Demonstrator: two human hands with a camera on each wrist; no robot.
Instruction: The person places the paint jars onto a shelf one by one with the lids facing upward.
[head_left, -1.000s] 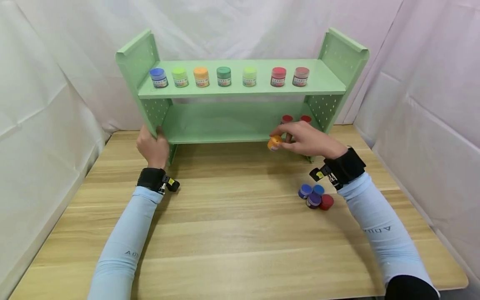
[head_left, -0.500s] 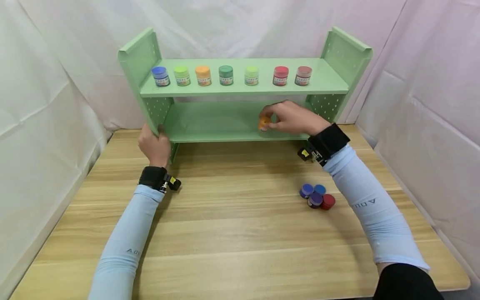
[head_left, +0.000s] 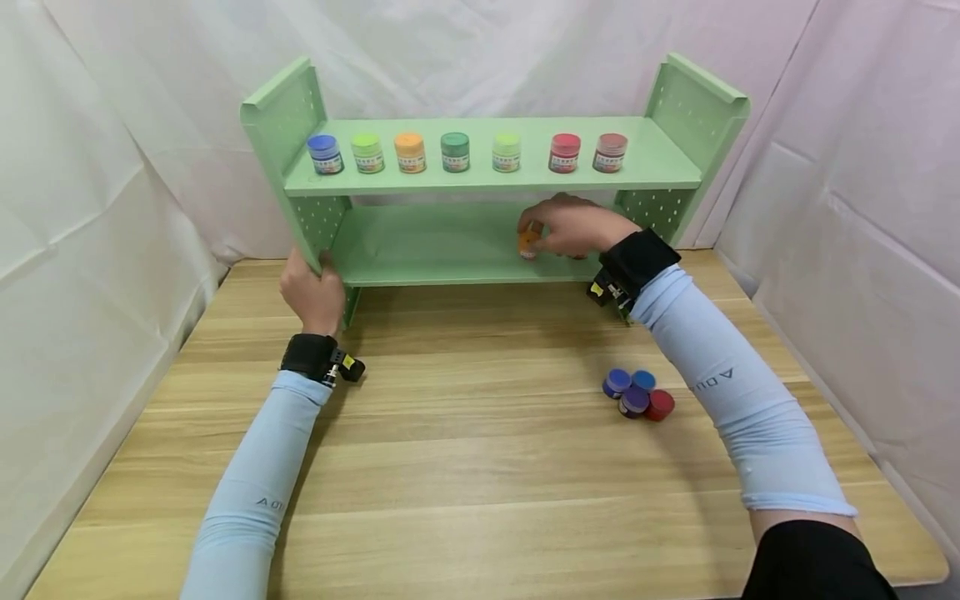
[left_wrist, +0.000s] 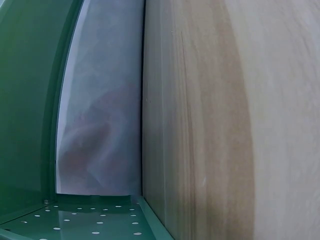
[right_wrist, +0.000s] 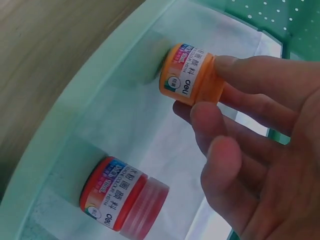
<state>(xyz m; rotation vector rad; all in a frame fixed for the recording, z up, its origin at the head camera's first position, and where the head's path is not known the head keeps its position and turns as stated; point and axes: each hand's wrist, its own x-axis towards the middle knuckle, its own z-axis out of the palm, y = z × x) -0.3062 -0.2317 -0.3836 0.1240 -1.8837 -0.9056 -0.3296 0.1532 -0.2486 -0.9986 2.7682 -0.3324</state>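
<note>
With your left hand (head_left: 311,296) gripping the perforated pale-green shelf (head_left: 420,185) at centre-left, and your right hand (head_left: 570,227) pinching the small orange cylindrical paint jar (head_left: 527,245) right of centre, your spare fingers (right_wrist: 223,160) could topple the neighbouring small red cylindrical jar (right_wrist: 117,197).

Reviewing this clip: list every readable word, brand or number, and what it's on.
"deli": on the orange jar and the red jar.
"画颜料": on both.
"18mL": seemingly on both, small.
Too small, blurred or partial to read surely: other print on both, plus lettering on the upper-shelf jars, tabletop jars, right sleeve and left sleeve.
</note>
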